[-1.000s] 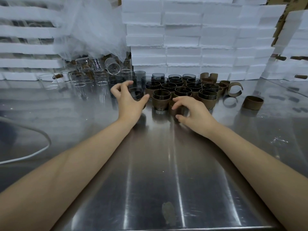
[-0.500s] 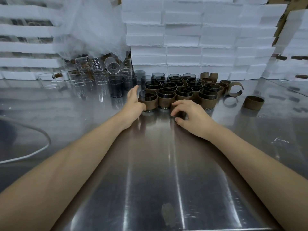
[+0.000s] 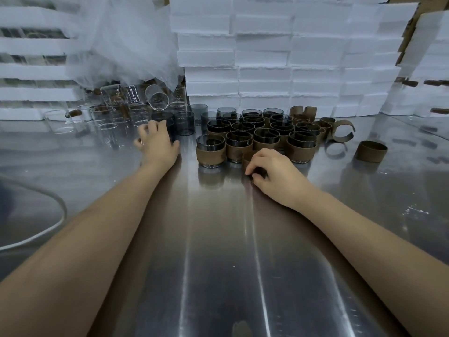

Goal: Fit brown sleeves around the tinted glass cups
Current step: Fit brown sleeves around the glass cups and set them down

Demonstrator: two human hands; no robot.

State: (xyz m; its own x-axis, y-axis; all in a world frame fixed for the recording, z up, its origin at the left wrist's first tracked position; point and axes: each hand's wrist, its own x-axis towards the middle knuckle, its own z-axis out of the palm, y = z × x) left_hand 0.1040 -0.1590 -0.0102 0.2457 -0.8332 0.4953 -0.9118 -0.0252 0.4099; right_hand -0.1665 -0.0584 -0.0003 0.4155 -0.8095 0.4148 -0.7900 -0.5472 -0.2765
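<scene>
Several tinted glass cups in brown sleeves [image 3: 261, 137] stand clustered at the back middle of the steel table [image 3: 218, 251]. The nearest sleeved cup [image 3: 210, 152] stands alone at the cluster's left front. My left hand [image 3: 158, 144] reaches left of it and curls round the lower part of a bare tinted cup [image 3: 163, 117]. More bare tinted cups [image 3: 184, 122] stand beside that one. My right hand [image 3: 274, 173] rests on the table and pinches a loose brown sleeve [image 3: 248, 158], mostly hidden under my fingers. Spare sleeves [image 3: 370, 150] lie to the right.
Clear glass beakers [image 3: 116, 113] crowd the back left under a crumpled plastic sheet [image 3: 126, 42]. Stacked white foam boxes [image 3: 267, 59] wall off the back. A white cable [image 3: 48, 229] curves over the table's left side.
My left hand let go of the sleeved cup it set at the cluster's front left and moved left onto a bare tinted cup. My right hand stayed put with its sleeve.
</scene>
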